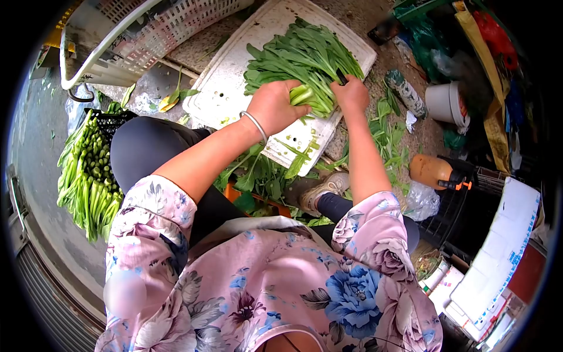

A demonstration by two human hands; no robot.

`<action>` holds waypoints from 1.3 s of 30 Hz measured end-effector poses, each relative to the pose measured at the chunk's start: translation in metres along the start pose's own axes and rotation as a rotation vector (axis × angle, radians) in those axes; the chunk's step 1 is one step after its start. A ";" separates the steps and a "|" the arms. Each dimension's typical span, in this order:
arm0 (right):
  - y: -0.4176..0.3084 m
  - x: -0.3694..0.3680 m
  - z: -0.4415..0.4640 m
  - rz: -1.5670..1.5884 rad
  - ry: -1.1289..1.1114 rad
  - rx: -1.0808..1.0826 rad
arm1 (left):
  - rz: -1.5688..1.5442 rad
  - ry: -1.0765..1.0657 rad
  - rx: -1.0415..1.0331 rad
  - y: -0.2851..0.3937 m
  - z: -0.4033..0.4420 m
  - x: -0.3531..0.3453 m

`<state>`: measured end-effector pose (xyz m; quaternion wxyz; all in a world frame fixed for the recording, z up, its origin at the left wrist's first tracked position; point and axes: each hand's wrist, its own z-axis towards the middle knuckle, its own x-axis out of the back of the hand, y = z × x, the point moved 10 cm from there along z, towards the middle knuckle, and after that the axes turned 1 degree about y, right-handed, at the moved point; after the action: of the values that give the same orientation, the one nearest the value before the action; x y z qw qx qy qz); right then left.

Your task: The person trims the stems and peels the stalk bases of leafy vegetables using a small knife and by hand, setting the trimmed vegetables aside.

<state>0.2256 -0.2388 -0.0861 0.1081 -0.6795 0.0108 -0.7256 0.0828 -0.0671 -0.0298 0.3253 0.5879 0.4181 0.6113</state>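
On the white board (229,76), steadying leafy greens (293,56) with left hand (275,108) curled closed round the stems (302,95), apparently holding them bunched. Near the board's right edge, gripping a dark handle (341,75) in tightly folded right hand (352,94), seemingly for control.

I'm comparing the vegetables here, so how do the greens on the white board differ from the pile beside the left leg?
The greens on the white board show mostly dark leaves, while the pile beside the left leg shows mostly paler stalks and rounded ends. The left hand grips the greens on the board near their stalks; neither hand touches the pile. Both are green, stalked vegetables gathered together.
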 end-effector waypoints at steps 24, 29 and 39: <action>0.010 -0.020 -0.025 1.355 -0.158 -0.419 | 0.088 -0.018 -0.009 0.007 0.003 -0.001; -0.021 0.062 -0.062 1.108 -0.038 -0.051 | 0.285 0.170 -0.331 0.046 -0.002 0.013; -0.024 0.093 -0.116 1.483 -0.185 -0.157 | 0.226 0.040 -0.513 0.077 -0.013 -0.007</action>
<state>0.1023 -0.2465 0.0001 0.5204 -0.5580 0.5083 -0.3993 0.0777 -0.1092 0.0365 0.3850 0.5172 0.1878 0.7409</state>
